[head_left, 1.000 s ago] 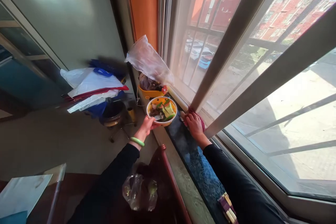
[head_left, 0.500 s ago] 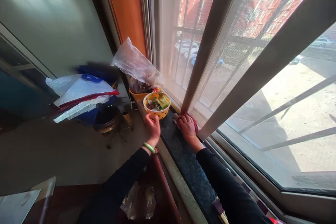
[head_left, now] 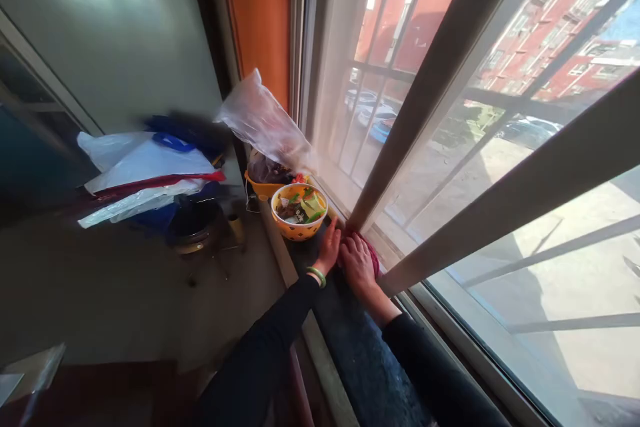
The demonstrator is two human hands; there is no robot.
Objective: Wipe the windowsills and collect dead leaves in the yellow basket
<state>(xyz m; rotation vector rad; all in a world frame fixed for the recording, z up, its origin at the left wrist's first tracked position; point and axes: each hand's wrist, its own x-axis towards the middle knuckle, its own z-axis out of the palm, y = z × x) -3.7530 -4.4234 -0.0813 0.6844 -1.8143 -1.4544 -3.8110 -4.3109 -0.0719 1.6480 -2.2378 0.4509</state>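
Observation:
On the dark windowsill (head_left: 357, 353), my right hand (head_left: 357, 260) lies palm down over a crumpled dark red cloth (head_left: 374, 255), its fingers bent over it beside the window frame. Part of the cloth is hidden under the palm. Close by on the left, my left hand (head_left: 327, 252), with a green bangle (head_left: 317, 275) at its wrist, reaches to the sill with fingers stretched forward. Nothing shows in it. Just beyond it stands a yellow basket (head_left: 299, 232) with a white rim, holding small packets and green pieces.
Behind the basket is another yellow container (head_left: 263, 191) with a dark bag in it. A clear plastic bag (head_left: 265, 123) leans above it. Barred window panes (head_left: 450, 167) run along the right. Plastic bags (head_left: 150, 170) hang over a dark stool at left.
My left hand has moved right, from in front of the basket to beside my right hand. My right hand stays on the red cloth. The view has shifted slightly.

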